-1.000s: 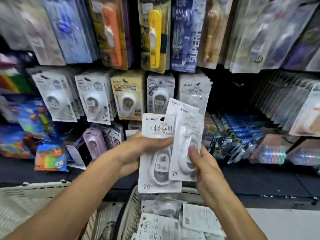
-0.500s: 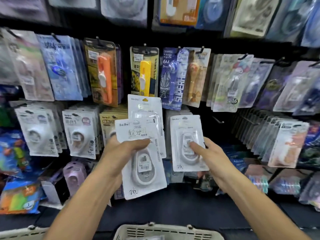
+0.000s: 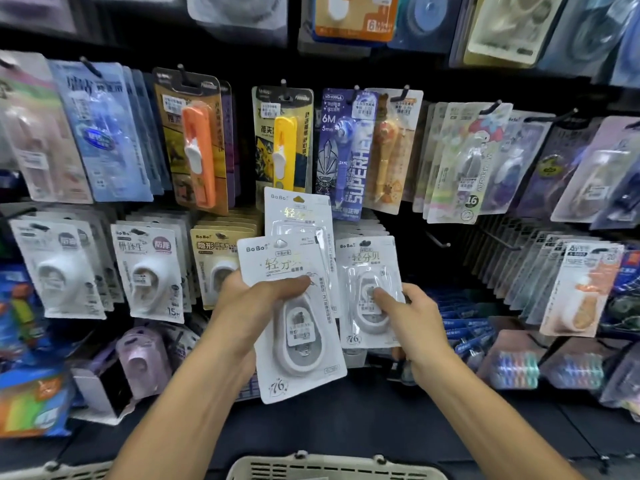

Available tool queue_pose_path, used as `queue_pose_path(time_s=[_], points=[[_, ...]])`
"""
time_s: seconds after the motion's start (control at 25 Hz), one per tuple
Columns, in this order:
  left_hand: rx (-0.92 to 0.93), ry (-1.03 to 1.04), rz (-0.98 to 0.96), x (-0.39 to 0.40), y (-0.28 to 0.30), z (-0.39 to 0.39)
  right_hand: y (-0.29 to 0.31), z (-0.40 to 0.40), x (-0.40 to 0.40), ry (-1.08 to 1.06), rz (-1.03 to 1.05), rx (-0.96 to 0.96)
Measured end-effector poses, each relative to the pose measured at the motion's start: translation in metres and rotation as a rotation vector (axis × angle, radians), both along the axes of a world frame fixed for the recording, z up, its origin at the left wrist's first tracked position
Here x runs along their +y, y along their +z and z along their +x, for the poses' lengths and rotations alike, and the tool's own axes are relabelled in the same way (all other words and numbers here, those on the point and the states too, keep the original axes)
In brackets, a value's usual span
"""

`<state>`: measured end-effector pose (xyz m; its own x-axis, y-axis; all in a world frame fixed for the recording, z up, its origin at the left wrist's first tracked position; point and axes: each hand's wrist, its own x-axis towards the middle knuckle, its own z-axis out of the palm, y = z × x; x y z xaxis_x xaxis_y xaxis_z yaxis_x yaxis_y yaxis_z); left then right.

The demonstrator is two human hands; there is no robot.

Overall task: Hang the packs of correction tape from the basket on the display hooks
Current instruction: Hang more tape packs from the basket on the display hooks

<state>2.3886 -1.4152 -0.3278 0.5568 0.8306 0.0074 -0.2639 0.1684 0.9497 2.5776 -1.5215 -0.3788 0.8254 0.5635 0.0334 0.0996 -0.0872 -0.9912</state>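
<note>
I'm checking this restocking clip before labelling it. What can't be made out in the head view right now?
- Basket: cut off by the bottom edge, so its contents are out of sight.
- Rear pack in the left hand: its lower part is covered by the front pack.
- Hook behind the right hand's pack: the card hides it, so whether the pack is hung cannot be told.
- Top row of packs: blurred and cropped.

Both hands are higher than a second ago, up from over the basket (image 3: 332,467) to the white row of hung packs, mid-frame. The right hand (image 3: 412,320) now holds one pack (image 3: 370,289) alone, split off right of the two packs (image 3: 294,306) in the left hand (image 3: 252,306). Basket now only a rim at bottom edge.
</note>
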Motion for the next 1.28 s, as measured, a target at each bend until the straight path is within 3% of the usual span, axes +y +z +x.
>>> queue_pose_path(time_s=[0.2, 0.28, 0.32, 0.36, 0.4, 0.44, 0.48, 0.56, 0.92, 1.12, 1.28], points=[[0.015, -0.029, 0.012, -0.004, -0.002, 0.002, 0.009, 0.016, 0.025, 0.079, -0.214, 0.067], [0.026, -0.057, 0.024, -0.002, -0.005, 0.004, 0.007, 0.011, 0.02, 0.031, -0.396, -0.178], [0.034, -0.07, 0.032, -0.001, -0.007, 0.006, 0.005, 0.009, 0.014, -0.041, -0.418, -0.337], [0.048, -0.082, 0.039, -0.001, -0.008, 0.009, 0.004, 0.006, 0.007, -0.066, -0.315, -0.446], [0.067, -0.096, 0.045, -0.001, -0.01, 0.012, 0.008, 0.002, -0.001, 0.005, -0.128, -0.39], [0.084, -0.125, 0.048, -0.001, -0.012, 0.015, 0.015, -0.006, -0.007, 0.16, 0.056, -0.194], [0.092, -0.178, 0.046, -0.004, -0.013, 0.019, 0.02, -0.011, -0.01, 0.317, 0.155, -0.015], [0.099, -0.315, 0.043, -0.011, -0.016, 0.024, 0.023, -0.012, -0.01, 0.417, 0.212, 0.114], [0.145, -0.168, 0.026, -0.024, -0.018, 0.033, 0.007, -0.014, -0.019, 0.261, 0.314, 0.222], [0.139, -0.206, 0.032, -0.018, -0.019, 0.03, 0.005, -0.001, -0.03, 0.421, 0.237, 0.396], [0.188, -0.032, 0.137, -0.015, -0.021, 0.037, 0.01, 0.035, -0.054, 0.027, 0.24, 0.145]])
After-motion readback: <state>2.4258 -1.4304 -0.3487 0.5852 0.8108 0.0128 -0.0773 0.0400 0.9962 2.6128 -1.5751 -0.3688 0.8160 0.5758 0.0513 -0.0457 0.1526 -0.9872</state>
